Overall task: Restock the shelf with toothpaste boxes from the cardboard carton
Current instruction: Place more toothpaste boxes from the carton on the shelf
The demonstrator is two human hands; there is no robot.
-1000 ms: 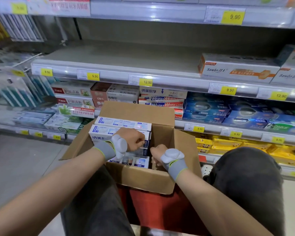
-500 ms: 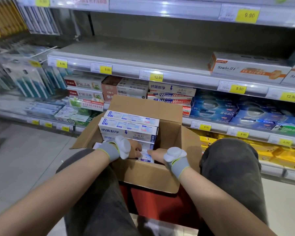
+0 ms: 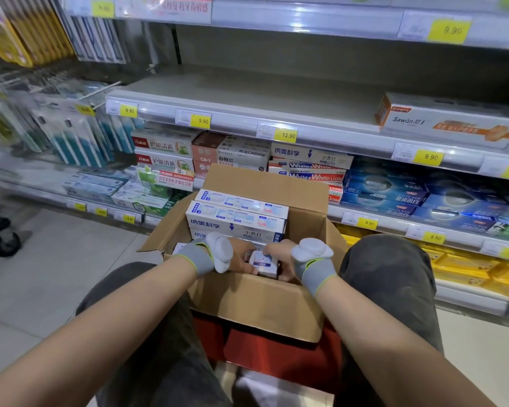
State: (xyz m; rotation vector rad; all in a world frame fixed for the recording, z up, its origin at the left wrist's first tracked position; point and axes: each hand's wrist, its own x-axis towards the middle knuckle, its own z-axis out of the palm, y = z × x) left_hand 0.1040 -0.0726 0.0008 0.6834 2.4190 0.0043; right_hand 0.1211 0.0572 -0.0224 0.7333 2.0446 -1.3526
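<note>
Reaching into the cardboard carton (image 3: 256, 306), both hands meet on one toothpaste box (image 3: 263, 264) at its near end. Left hand (image 3: 241, 257): grip clenched round the box end. Right hand (image 3: 279, 259): grip likewise curled on it. Remaining boxes (image 3: 235, 221) stacked at the carton's far side. Shelf (image 3: 247, 92) above largely bare. Risk: lifting the near box may drag the leaning stack, toppling boxes; carton perched between knees could tip.

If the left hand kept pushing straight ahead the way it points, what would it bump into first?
Probably the stack of white toothpaste boxes in the carton, right beyond the left hand. It already grips a small box there, though depth is hard to judge.
</note>
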